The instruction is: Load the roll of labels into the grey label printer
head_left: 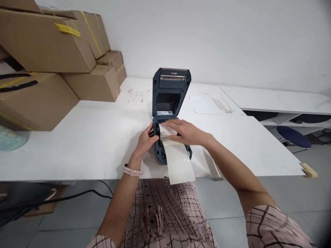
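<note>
A dark blue-grey label printer stands near the table's front edge, its lid raised upright. Inside it sits a roll of white labels, partly covered by my right hand. From the roll a label strip runs forward over the printer's front and hangs past the table edge. My left hand is closed on the printer's left side, the thumb by the black roll holder and the other fingers partly hidden. My right hand lies over the roll with fingers stretched out and thumb apart.
Cardboard boxes are stacked at the left on the white table. A translucent bluish object is at the left edge. A white sheet lies behind right. Black cables hang below; a blue stool stands at right.
</note>
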A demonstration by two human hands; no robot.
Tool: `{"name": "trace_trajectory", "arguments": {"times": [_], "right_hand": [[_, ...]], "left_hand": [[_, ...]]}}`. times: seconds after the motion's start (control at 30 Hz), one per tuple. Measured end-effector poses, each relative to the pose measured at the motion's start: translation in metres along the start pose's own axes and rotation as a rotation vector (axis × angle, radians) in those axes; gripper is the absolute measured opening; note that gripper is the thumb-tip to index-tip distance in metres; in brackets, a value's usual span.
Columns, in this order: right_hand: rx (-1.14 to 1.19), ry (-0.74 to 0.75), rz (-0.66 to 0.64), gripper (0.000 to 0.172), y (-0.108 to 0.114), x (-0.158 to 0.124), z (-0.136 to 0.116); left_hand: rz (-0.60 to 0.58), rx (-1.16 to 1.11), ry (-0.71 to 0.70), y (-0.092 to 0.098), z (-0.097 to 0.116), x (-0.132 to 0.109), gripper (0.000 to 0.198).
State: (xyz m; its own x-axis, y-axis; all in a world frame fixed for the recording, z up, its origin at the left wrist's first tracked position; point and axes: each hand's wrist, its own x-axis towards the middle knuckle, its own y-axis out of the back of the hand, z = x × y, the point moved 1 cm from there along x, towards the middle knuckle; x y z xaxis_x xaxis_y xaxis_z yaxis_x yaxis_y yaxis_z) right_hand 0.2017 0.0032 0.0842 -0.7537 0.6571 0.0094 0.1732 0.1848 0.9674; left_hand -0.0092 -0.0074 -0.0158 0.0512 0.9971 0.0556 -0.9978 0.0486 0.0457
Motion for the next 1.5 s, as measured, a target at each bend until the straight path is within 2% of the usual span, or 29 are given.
{"name": "trace_trajectory", "arguments": {"times": [0.07, 0.2, 0.33, 0.53, 0.6, 0.67, 0.73, 0.8, 0.87, 0.9, 0.93, 0.97, 1.07, 1.17, 1.23, 1.33, 1.43, 1.5], "right_hand": [[0.016, 0.018, 0.082, 0.058, -0.009, -0.033, -0.018], [0.009, 0.0, 0.084, 0.061, -0.047, -0.072, -0.046], [-0.024, -0.044, 0.149, 0.069, -0.074, -0.076, -0.052], [-0.02, -0.065, 0.16, 0.074, -0.077, -0.07, -0.058], [-0.006, -0.074, 0.151, 0.078, -0.075, -0.071, -0.062], [0.058, -0.073, 0.152, 0.08, -0.072, -0.075, -0.061], [0.23, -0.035, 0.158, 0.076, -0.064, -0.079, -0.054], [0.466, -0.044, 0.248, 0.061, -0.051, -0.081, -0.037], [0.642, -0.149, 0.497, 0.053, -0.032, -0.072, -0.011], [0.685, -0.221, 0.659, 0.055, -0.021, -0.063, 0.004], [0.712, -0.267, 0.791, 0.062, -0.009, -0.05, 0.019], [0.757, -0.279, 0.845, 0.071, 0.004, -0.033, 0.032], [0.88, -0.238, 0.821, 0.082, 0.046, 0.03, 0.066], [0.924, -0.177, 0.779, 0.085, 0.085, 0.079, 0.083], [0.942, -0.164, 0.76, 0.085, 0.099, 0.09, 0.082], [0.91, -0.145, 0.818, 0.085, 0.097, 0.074, 0.062], [0.88, -0.085, 0.919, 0.082, 0.071, 0.033, 0.027], [0.855, -0.069, 1.005, 0.071, 0.046, 0.002, 0.004]], "left_hand": [[-0.002, 0.007, -0.005, 0.0, -0.002, 0.0, 0.08], [0.007, -0.005, -0.028, 0.0, -0.004, 0.0, 0.081], [0.015, -0.001, -0.024, -0.002, -0.002, -0.002, 0.082], [0.004, -0.039, -0.007, -0.003, 0.0, 0.0, 0.085], [0.045, -0.013, 0.007, -0.005, 0.002, -0.006, 0.083], [0.151, 0.101, -0.014, -0.01, 0.007, -0.022, 0.081], [0.25, 0.277, -0.147, -0.021, 0.015, -0.049, 0.078], [0.196, 0.45, -0.331, -0.037, 0.021, -0.082, 0.068], [0.03, 0.638, -0.486, -0.054, 0.021, -0.112, 0.056], [-0.033, 0.751, -0.547, -0.061, 0.02, -0.124, 0.054], [-0.042, 0.845, -0.596, -0.066, 0.019, -0.133, 0.055], [-0.051, 0.927, -0.637, -0.069, 0.017, -0.139, 0.055], [-0.023, 1.059, -0.709, -0.07, 0.012, -0.144, 0.057], [0.007, 1.083, -0.746, -0.067, 0.01, -0.141, 0.059], [0.016, 1.082, -0.762, -0.066, 0.009, -0.14, 0.059], [0.022, 1.046, -0.777, -0.067, 0.007, -0.141, 0.059], [0.063, 0.904, -0.792, -0.069, 0.004, -0.144, 0.045], [0.179, 0.728, -0.811, -0.069, 0.003, -0.148, 0.03]]}}
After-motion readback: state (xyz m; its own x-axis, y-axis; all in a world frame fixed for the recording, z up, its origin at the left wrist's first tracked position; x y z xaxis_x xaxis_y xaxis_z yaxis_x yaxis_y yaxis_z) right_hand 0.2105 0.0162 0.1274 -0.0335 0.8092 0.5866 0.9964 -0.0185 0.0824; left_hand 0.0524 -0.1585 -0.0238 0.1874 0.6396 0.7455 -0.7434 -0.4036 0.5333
